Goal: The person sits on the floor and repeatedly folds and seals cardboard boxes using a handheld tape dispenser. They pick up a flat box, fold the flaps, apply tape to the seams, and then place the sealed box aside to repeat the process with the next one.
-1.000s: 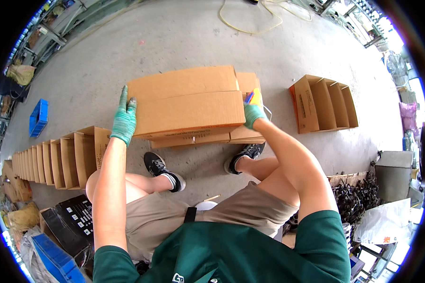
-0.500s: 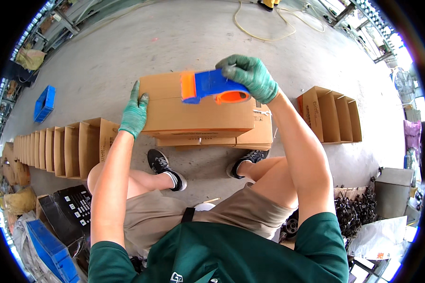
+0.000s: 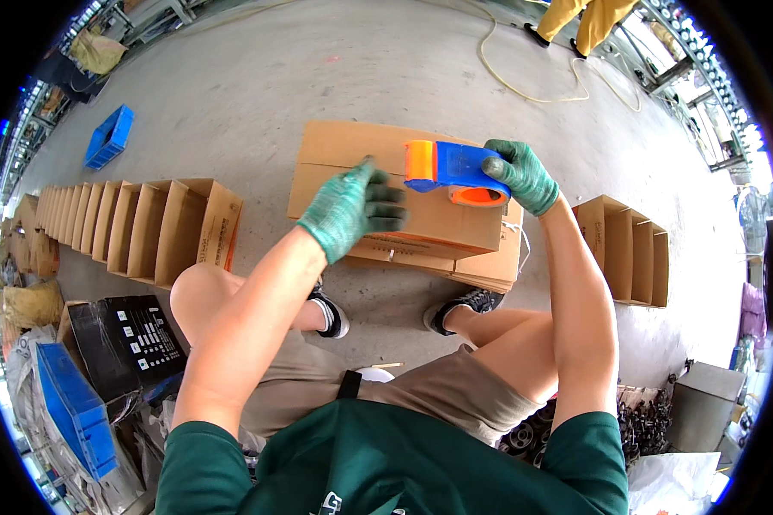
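Holding tape dispenser at carton top edge — right hand, left hand flat.

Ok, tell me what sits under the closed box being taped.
Under the closed box lies a stack of flattened cardboard, its edges showing at the near side and right. The floor beneath and how far the stack runs are covered by the box.

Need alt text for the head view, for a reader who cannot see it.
A seated person's gloved right hand holds a blue and orange tape dispenser over a closed cardboard box, gloved left hand beside it. Open cardboard boxes line the concrete floor.
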Tool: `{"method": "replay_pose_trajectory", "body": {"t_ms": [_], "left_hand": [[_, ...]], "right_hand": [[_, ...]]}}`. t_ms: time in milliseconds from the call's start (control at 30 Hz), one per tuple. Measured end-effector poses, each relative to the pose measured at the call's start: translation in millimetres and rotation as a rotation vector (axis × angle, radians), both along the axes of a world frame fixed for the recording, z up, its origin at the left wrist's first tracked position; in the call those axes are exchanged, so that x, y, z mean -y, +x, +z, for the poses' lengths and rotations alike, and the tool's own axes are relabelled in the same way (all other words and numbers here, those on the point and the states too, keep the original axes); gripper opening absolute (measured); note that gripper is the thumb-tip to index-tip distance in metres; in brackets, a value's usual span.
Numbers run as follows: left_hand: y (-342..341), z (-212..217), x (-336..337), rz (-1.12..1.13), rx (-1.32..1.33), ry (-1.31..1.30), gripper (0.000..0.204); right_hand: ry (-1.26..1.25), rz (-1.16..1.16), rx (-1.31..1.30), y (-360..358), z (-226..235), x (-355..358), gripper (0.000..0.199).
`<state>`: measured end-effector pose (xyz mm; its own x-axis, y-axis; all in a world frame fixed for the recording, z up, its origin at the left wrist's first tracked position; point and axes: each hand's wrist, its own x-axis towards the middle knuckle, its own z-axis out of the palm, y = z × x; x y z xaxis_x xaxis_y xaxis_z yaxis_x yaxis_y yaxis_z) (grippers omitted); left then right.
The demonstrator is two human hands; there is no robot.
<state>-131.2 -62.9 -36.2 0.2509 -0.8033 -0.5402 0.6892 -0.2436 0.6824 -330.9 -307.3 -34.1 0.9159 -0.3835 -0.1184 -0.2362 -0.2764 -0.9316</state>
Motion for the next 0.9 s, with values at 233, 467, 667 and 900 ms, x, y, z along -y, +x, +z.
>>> {"method": "replay_pose_trajectory", "body": {"t_ms": [233, 467, 667, 900], "left_hand": [[-32.0, 0.8, 27.4, 0.029, 0.042, 0.017, 0.041], [-5.5, -32.1, 30.0, 0.015, 1.066, 0.236, 0.034], [111.0, -45.1, -29.1, 0.376, 1.262, 0.375, 0.034], [121.0, -78.6, -33.7, 0.465, 0.841, 0.222, 0.030]], "right_hand": [[-0.013, 0.006, 0.012, -0.7, -2.0, 1.4, 0.060], [-0.068, 0.045, -0.055, 10.8, 19.7, -16.2, 0.059], [-0.212, 0.043, -0.113, 27.1, 30.4, -26.1, 0.056], [-0.224, 0.010, -0.200, 46.4, 34.8, -40.8, 0.050]]}}
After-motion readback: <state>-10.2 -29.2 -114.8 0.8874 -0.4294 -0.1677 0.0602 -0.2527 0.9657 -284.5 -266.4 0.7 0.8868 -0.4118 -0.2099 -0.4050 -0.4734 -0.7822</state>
